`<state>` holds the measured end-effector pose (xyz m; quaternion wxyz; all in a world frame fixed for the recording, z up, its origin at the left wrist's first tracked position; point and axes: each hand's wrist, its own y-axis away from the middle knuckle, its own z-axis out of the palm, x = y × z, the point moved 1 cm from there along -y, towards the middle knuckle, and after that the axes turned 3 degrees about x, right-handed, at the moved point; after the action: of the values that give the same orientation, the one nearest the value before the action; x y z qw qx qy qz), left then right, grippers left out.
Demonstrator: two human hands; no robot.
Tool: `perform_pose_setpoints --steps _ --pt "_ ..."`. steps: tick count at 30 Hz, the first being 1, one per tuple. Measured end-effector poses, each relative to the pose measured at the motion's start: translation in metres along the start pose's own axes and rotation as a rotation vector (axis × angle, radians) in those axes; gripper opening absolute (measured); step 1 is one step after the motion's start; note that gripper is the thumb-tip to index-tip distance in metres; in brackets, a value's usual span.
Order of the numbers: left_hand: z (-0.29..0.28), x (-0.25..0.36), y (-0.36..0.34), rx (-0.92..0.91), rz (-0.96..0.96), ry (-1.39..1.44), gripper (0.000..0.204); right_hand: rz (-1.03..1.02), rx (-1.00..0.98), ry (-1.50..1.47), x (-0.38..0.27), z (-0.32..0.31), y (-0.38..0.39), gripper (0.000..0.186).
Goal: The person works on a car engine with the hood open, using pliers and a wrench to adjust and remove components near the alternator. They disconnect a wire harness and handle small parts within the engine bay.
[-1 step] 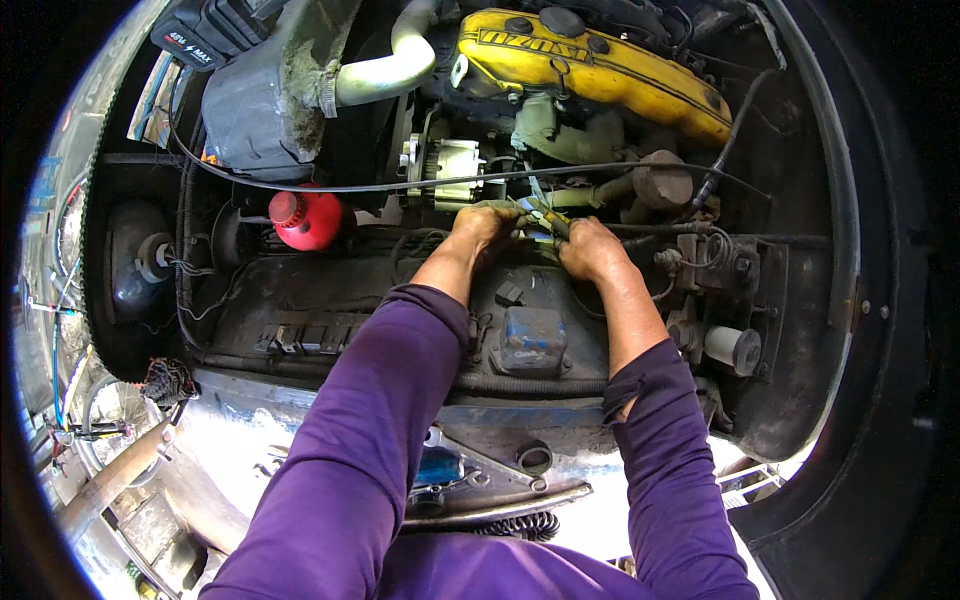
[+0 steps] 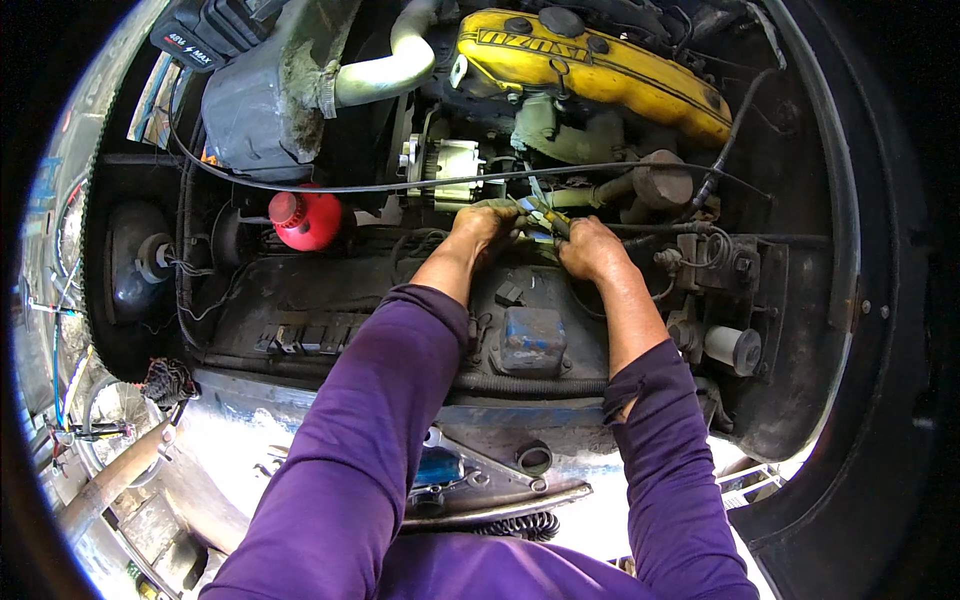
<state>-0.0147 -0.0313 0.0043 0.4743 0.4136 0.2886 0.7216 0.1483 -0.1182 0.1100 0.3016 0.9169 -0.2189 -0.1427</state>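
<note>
Both hands meet deep in an engine bay, fingers bent and closed. My left hand [image 2: 484, 228] pinches at the left end of a small yellowish, narrow piece [image 2: 545, 213]. From the other side my right hand [image 2: 593, 250] closes round its lower right end. Fingers cover much of that piece, so whether it is a tool handle or a wrapped lead is unclear. Just beyond the left hand sits a silver alternator [image 2: 457, 172]. A thin black cable [image 2: 350, 188] crosses above both hands. A dark box with worn blue paint [image 2: 531, 338] lies below, between my forearms.
A yellow engine cover [image 2: 600, 75] fills the far side, with a pale pipe [image 2: 385, 78] to its left. A red round container [image 2: 310, 220] stands left of my arms. Wrenches [image 2: 480, 465] lie near my body. A white-capped cylinder [image 2: 735, 348] is at right.
</note>
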Motion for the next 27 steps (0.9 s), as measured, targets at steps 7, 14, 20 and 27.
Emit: perform_pose_setpoints --steps 7,14,20,27 --pt "0.004 0.004 -0.012 -0.124 0.042 0.077 0.021 -0.011 -0.073 -0.044 -0.004 -0.006 -0.007 0.045" --pt "0.000 0.006 -0.016 -0.042 0.203 -0.314 0.024 -0.076 -0.066 -0.059 -0.005 -0.009 -0.003 0.043" --pt "0.008 0.005 -0.005 -0.044 0.146 -0.132 0.014 -0.055 -0.030 -0.120 -0.005 -0.009 -0.003 0.041" --pt "0.015 0.009 0.008 0.006 0.144 -0.099 0.014 -0.081 -0.011 -0.096 -0.006 -0.013 -0.002 0.040"
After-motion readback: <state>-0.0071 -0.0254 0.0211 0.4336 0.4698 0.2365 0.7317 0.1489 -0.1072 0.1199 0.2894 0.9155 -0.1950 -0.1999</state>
